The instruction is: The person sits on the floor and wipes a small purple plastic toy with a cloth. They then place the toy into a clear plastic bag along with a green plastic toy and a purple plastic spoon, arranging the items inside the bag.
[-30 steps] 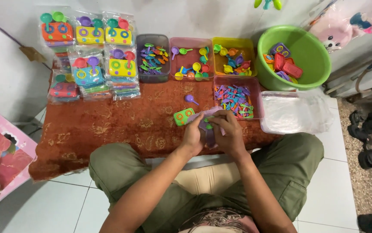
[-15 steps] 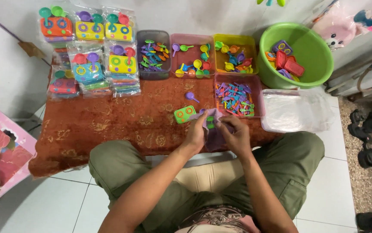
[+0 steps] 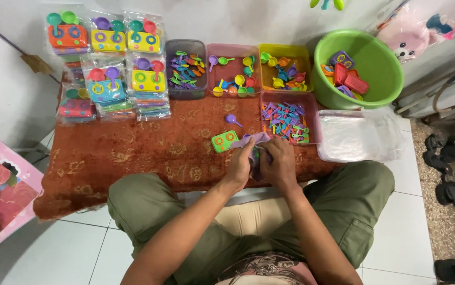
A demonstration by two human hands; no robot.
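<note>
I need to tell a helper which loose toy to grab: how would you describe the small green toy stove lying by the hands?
Start at the rust-red patterned cloth and find the person's left hand near its front edge. Just left of that hand lies the green toy stove, a flat square. It alone lies loose and unbagged, with two orange burner rings on top.

Count, head view. Hands: two, left and right, both on one purple piece. Just left of hands: one green toy stove. Just beyond hands: one loose purple spoon. Farther beyond: four trays of small parts. Far right: one green basin. Far left: packaged sets, exact count unclear.
</note>
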